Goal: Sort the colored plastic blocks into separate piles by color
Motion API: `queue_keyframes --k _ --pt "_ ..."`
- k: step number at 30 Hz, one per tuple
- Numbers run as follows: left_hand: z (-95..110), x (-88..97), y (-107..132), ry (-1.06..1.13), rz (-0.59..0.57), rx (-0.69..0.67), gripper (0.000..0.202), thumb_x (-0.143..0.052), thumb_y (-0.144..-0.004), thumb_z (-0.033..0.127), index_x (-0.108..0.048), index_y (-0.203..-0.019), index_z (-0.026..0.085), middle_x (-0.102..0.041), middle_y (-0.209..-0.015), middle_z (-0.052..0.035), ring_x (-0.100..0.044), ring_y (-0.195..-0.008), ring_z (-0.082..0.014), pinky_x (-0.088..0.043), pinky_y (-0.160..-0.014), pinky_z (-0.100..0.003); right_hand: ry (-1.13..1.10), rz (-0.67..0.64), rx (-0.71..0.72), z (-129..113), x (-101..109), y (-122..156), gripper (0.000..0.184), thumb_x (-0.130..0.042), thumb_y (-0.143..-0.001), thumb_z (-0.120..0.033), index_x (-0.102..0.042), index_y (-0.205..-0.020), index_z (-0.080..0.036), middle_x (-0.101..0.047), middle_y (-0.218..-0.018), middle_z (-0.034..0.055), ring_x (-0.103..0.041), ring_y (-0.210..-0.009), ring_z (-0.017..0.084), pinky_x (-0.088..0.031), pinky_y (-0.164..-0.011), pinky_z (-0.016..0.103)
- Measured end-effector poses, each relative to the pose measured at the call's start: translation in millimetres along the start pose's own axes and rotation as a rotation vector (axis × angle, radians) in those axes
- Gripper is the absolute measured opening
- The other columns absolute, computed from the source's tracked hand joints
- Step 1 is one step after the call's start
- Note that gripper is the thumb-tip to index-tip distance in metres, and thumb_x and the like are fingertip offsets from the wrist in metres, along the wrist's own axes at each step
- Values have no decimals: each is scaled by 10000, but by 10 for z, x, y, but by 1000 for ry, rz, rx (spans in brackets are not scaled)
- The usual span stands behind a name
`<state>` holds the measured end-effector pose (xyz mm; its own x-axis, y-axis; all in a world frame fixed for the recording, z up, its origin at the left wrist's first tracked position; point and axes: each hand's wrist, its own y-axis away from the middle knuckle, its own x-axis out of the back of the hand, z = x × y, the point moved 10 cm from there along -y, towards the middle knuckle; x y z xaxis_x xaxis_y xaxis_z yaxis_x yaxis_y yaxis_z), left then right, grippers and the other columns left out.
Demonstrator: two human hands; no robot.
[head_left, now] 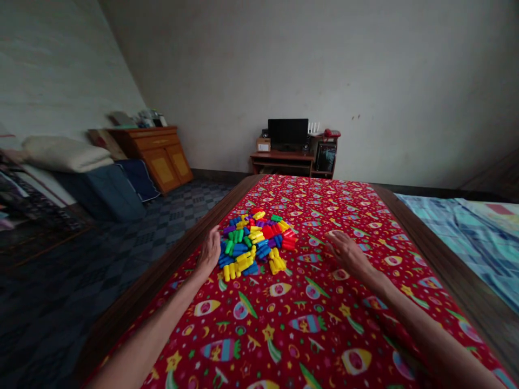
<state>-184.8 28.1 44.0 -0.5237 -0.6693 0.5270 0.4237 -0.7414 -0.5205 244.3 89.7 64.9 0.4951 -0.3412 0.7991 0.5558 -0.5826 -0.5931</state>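
A loose pile of plastic toy blocks (256, 235) in yellow, green, blue, red and purple lies on a red patterned cloth (295, 294). Each piece seems made of rounded, finger-like parts. At the pile's left edge is my left hand (211, 249), open, its fingers stretched forward beside the blocks; whether it touches them I cannot tell. My right hand (347, 250) is over the cloth, to the right of the pile and apart from it. Its fingers are loosely stretched and partly blurred, with nothing visible in them.
Dark wooden edges (395, 208) border the cloth on both sides. Beyond stands a desk (284, 156) with a monitor (288, 133), and a wooden cabinet (162, 156) is farther left. Blue checked bedding (450, 227) lies to the right.
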Motion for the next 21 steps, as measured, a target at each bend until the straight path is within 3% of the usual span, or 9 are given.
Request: queue_keyframes --k 3,5,10,13,17,21 --pt "-109 -13 -35 10 -6 25 570 -225 -931 554 -575 -1170 173 -623 -1265 -152 -559 -1231 -273 -378 -1116 -480 126 93 -214 873 202 390 427 -329 -972 -412 -649 -1103 -161 -688 -975 161 -640 -966 295 -518 -870 476" --pt "-129 -23 -26 16 -9 31 591 -225 -916 581 -592 -1138 175 -640 -1235 -148 -574 -1209 -277 -386 -1110 -480 146 70 -287 1204 208 581 428 -344 -959 -435 -654 -1065 -160 -682 -960 151 -643 -924 281 -523 -858 456" --pt "-134 -7 21 13 -15 56 617 -230 -900 598 -608 -1119 162 -656 -1207 -158 -588 -1189 -286 -386 -1108 -482 192 2 -347 1454 115 762 441 -339 -947 -447 -653 -1111 -184 -668 -1081 142 -623 -1034 289 -491 -927 471" --pt "-144 -45 -25 75 -58 98 571 -318 -890 579 -607 -1157 165 -621 -1293 -143 -529 -1271 -280 -312 -1160 -459 270 -40 -452 1653 104 859 486 -326 -942 -476 -648 -1174 -195 -644 -1194 153 -583 -1145 327 -455 -976 523" --pt "-183 -234 -255 247 -140 193 604 -349 -887 564 -563 -1260 140 -518 -1429 -152 -432 -1365 -281 -247 -1188 -454 353 -108 -537 1895 119 994 567 -277 -947 -480 -608 -1272 -154 -595 -1278 198 -495 -1256 388 -421 -989 599" --pt "-184 -466 -517 341 -188 236 726 -259 -898 594 -446 -1384 89 -530 -1405 -204 -515 -1298 -292 -362 -1116 -493 353 -110 -487 1895 123 1012 559 -273 -956 -453 -594 -1288 -138 -602 -1254 195 -501 -1253 367 -437 -1003 560"
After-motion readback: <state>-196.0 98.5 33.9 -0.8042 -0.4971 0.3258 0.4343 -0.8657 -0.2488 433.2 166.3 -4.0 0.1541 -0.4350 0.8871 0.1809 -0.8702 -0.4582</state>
